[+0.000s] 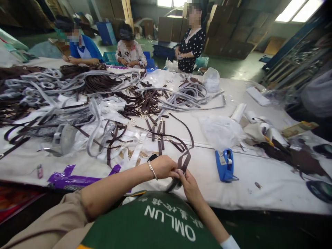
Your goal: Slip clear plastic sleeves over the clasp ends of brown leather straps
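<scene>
I held a dark brown strap [186, 160] in front of my green apron [155, 221], its flat, narrow band looping up from my fingers and trailing in curves over the table. My left hand [166, 166] and right hand [190, 185] met on it, both gripping closely. The pale covered table [249, 190] carried tangled straps [101, 84], a clear plastic bag [220, 131], purple wrapping [75, 180] and, to my right, a blue tape dispenser [224, 167]. Beyond were three co-workers [190, 46], stacked cardboard boxes [166, 29] and a green floor [238, 65].

Smooth leather-like strap [185, 162], glossy plastic tape dispenser [225, 170]
</scene>
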`<state>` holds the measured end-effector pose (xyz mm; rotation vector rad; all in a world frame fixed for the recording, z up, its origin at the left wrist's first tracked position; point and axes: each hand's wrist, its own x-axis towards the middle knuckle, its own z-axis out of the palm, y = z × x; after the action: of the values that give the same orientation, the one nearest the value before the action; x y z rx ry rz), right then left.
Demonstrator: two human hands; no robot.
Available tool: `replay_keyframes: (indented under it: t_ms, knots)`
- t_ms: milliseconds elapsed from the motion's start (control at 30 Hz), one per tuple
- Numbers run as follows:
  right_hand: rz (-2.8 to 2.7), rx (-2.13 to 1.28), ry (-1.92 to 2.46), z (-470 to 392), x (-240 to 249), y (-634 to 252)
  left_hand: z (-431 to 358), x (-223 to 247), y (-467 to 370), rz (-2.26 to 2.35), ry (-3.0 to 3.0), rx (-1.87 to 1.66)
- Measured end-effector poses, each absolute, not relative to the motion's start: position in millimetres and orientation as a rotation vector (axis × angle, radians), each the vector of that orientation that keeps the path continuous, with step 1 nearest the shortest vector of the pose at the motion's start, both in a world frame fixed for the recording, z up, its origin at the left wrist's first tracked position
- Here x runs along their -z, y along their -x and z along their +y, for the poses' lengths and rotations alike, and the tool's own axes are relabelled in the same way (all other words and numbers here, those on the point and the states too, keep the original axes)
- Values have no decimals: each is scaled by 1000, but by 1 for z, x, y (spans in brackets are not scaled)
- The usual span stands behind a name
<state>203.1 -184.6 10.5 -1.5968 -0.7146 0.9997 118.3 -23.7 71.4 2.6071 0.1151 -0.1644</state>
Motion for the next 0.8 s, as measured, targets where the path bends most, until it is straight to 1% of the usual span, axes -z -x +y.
replay_keyframes:
  t_ms: [100, 167, 233, 333, 433, 533, 633, 800]
  knots:
    - [-790, -1129, 1565, -184, -24, -213, -11, -95, -140, -244, -2534, -150]
    - [-874, -1262, 1509, -184, -45, -229, -3, -106, -157, -453, -2485, -175]
    - [-949, -1421, 1451, -184, -71, -250, 3, -112, -168, -530, -2430, 34]
    - [-1014, -1537, 1423, -189, -96, -274, -2, -109, -163, -354, -2179, 403]
    - [-1055, -1373, 1503, -198, -85, -274, -25, -93, -134, -93, -1663, 623]
    - [-939, -1143, 1535, -208, -52, -256, -53, -73, -105, 120, -1302, 655]
    - [-848, -987, 1516, -220, -27, -245, -68, -57, -92, 296, -1281, 557]
    - [-1059, -740, 1706, -241, -7, -252, -66, -46, -93, 471, -1425, 462]
